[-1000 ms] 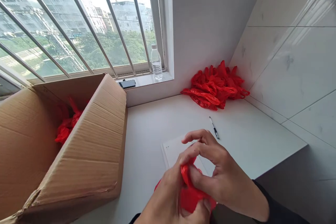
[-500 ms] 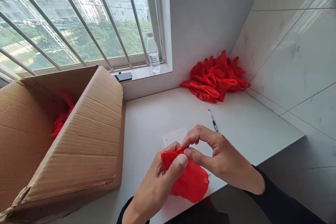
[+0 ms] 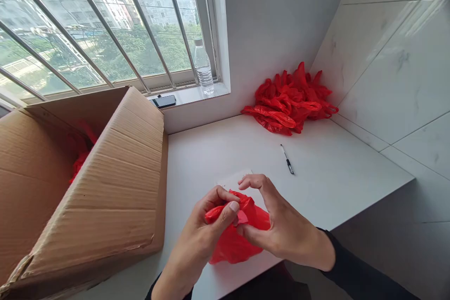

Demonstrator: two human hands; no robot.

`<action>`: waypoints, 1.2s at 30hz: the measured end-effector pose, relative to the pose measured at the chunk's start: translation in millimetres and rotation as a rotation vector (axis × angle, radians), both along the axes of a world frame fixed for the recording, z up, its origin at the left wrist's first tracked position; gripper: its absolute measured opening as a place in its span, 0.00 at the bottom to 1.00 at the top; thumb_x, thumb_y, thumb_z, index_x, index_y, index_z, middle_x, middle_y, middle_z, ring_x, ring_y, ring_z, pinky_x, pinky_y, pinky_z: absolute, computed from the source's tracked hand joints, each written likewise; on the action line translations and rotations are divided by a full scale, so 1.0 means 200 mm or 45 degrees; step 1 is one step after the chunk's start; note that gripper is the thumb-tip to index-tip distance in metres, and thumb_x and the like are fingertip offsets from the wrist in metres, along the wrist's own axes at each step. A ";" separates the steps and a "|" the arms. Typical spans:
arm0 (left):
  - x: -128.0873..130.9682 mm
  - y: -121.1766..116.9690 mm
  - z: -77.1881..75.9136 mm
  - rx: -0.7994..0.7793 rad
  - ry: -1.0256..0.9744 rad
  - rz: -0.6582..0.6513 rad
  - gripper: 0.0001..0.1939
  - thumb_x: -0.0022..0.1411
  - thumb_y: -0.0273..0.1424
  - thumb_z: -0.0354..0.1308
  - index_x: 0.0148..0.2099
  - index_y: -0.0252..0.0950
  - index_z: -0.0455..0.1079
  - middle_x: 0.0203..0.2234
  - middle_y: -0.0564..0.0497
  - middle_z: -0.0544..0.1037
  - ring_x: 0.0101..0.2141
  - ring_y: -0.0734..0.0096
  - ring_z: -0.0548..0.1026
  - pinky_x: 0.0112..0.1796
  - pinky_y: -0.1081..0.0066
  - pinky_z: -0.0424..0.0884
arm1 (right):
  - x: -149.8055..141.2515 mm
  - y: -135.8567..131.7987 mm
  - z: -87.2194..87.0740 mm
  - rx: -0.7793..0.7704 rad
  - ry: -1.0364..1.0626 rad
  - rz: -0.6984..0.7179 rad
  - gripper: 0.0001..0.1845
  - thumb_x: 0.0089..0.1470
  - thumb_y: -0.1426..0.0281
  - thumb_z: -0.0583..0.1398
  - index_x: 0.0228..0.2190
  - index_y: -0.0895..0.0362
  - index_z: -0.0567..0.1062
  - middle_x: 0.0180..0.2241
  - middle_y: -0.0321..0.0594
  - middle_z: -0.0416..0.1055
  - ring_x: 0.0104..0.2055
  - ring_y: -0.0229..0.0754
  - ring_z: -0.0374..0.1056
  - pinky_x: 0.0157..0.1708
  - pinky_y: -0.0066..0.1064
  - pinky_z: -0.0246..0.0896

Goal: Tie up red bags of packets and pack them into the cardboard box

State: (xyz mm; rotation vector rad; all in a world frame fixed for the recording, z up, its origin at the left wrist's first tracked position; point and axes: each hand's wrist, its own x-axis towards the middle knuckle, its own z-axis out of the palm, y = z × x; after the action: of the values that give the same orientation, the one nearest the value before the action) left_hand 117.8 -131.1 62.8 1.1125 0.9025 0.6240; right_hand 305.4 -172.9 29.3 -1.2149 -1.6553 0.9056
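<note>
A red plastic bag [image 3: 235, 246] hangs bunched above the front edge of the white table. My left hand [image 3: 207, 225] pinches its gathered top between thumb and fingers. My right hand [image 3: 277, 220] is at the bag's right side with thumb and forefinger spread apart; its thumb touches the bag near the top, and its other fingers are partly hidden. Behind the hands lies a white sheet or pad [image 3: 235, 180], mostly covered by them and the bag.
A heap of red plastic bags [image 3: 288, 103] lies at the table's back corner. A pen [image 3: 287, 159] rests on the table [image 3: 197, 154]. At left stands an open cardboard box [image 3: 119, 183] with red bags [image 3: 80, 164] inside. A water bottle [image 3: 204, 70] and a phone [image 3: 164, 101] occupy the windowsill.
My right hand's thumb and forefinger have parted from their pinch at the bag's top. The bag and my left hand have shifted slightly left. The view has tilted a little.
</note>
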 end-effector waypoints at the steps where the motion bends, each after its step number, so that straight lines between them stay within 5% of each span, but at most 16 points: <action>1: -0.01 0.00 0.00 0.027 -0.005 -0.010 0.11 0.68 0.41 0.63 0.39 0.39 0.71 0.31 0.55 0.76 0.31 0.75 0.71 0.34 0.77 0.67 | 0.00 0.02 -0.02 0.003 -0.010 0.000 0.34 0.54 0.75 0.66 0.58 0.46 0.61 0.60 0.38 0.64 0.63 0.44 0.62 0.62 0.38 0.60; 4: -0.05 0.00 -0.02 0.073 0.014 -0.070 0.11 0.67 0.40 0.64 0.38 0.38 0.72 0.34 0.54 0.76 0.33 0.75 0.72 0.36 0.77 0.68 | 0.01 0.06 -0.05 -0.069 0.063 0.144 0.27 0.59 0.76 0.61 0.58 0.48 0.67 0.58 0.37 0.70 0.61 0.43 0.65 0.62 0.37 0.59; 6: -0.08 -0.01 -0.05 0.145 0.106 -0.117 0.09 0.67 0.38 0.63 0.37 0.38 0.71 0.33 0.54 0.75 0.32 0.75 0.71 0.33 0.77 0.68 | 0.02 0.08 -0.05 -0.145 0.136 0.217 0.18 0.58 0.78 0.58 0.49 0.50 0.74 0.49 0.35 0.75 0.52 0.41 0.70 0.55 0.34 0.63; 8: -0.10 -0.02 -0.10 0.344 0.256 -0.113 0.02 0.68 0.31 0.58 0.39 0.40 0.71 0.32 0.55 0.75 0.31 0.74 0.71 0.32 0.77 0.69 | 0.02 0.08 -0.05 -0.196 0.169 0.212 0.13 0.57 0.79 0.57 0.40 0.52 0.75 0.41 0.33 0.75 0.44 0.40 0.71 0.48 0.32 0.64; 10: -0.11 -0.04 -0.16 0.684 0.443 -0.009 0.10 0.66 0.22 0.54 0.44 0.43 0.70 0.33 0.56 0.76 0.31 0.75 0.73 0.32 0.77 0.71 | 0.00 0.06 -0.05 -0.243 0.156 0.197 0.09 0.57 0.78 0.59 0.37 0.53 0.74 0.36 0.32 0.73 0.39 0.38 0.68 0.42 0.31 0.62; 14: -0.13 -0.07 -0.29 1.441 0.648 0.243 0.20 0.67 0.16 0.52 0.54 0.43 0.70 0.41 0.52 0.77 0.39 0.75 0.78 0.39 0.79 0.75 | -0.03 0.02 -0.10 -0.405 0.273 0.263 0.17 0.59 0.69 0.64 0.50 0.51 0.72 0.33 0.30 0.70 0.34 0.37 0.65 0.36 0.31 0.60; 16: -0.14 -0.09 -0.35 1.639 0.642 0.266 0.22 0.68 0.17 0.54 0.60 0.40 0.69 0.48 0.47 0.76 0.47 0.73 0.78 0.46 0.78 0.75 | -0.04 0.00 -0.13 -0.490 0.401 0.308 0.26 0.65 0.60 0.62 0.61 0.49 0.65 0.33 0.31 0.69 0.34 0.38 0.65 0.39 0.32 0.61; 18: -0.16 -0.10 -0.39 1.709 0.624 0.252 0.24 0.68 0.17 0.57 0.63 0.38 0.67 0.51 0.44 0.75 0.51 0.70 0.77 0.51 0.76 0.75 | -0.04 0.00 -0.14 -0.547 0.474 0.339 0.24 0.70 0.55 0.55 0.62 0.50 0.64 0.33 0.32 0.69 0.34 0.38 0.64 0.40 0.33 0.61; 23: -0.20 -0.13 -0.44 1.642 0.417 0.275 0.20 0.64 0.15 0.62 0.56 0.35 0.68 0.45 0.46 0.77 0.44 0.71 0.79 0.44 0.75 0.78 | -0.05 0.00 -0.14 -0.477 0.502 0.270 0.17 0.69 0.55 0.58 0.38 0.56 0.73 0.33 0.34 0.70 0.33 0.36 0.63 0.35 0.29 0.60; 30: -0.31 -0.23 -0.51 1.716 0.574 0.286 0.19 0.62 0.11 0.59 0.50 0.37 0.74 0.53 0.42 0.80 0.50 0.61 0.81 0.49 0.66 0.79 | 0.02 -0.03 -0.16 -0.464 0.340 0.065 0.19 0.68 0.52 0.58 0.36 0.54 0.73 0.33 0.34 0.71 0.33 0.38 0.65 0.34 0.29 0.60; 34: -0.40 -0.30 -0.56 1.172 0.872 0.585 0.05 0.69 0.29 0.60 0.39 0.44 0.72 0.48 0.48 0.83 0.47 0.61 0.81 0.50 0.63 0.77 | 0.13 -0.06 -0.26 -0.558 0.218 -0.178 0.23 0.70 0.49 0.54 0.34 0.53 0.72 0.33 0.35 0.70 0.39 0.42 0.68 0.37 0.32 0.58; 36: -0.43 -0.32 -0.57 0.835 0.958 0.675 0.10 0.71 0.40 0.57 0.37 0.44 0.72 0.45 0.48 0.84 0.45 0.60 0.81 0.47 0.62 0.78 | 0.14 -0.07 -0.28 -0.598 0.217 -0.234 0.23 0.70 0.47 0.53 0.35 0.52 0.71 0.35 0.36 0.72 0.41 0.43 0.69 0.39 0.34 0.60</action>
State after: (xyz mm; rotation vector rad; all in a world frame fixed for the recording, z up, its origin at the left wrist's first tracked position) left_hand 32.4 -194.2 -51.9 1.7680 1.7491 1.0014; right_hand 334.4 -186.2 -26.6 -1.5242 -1.2070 1.2855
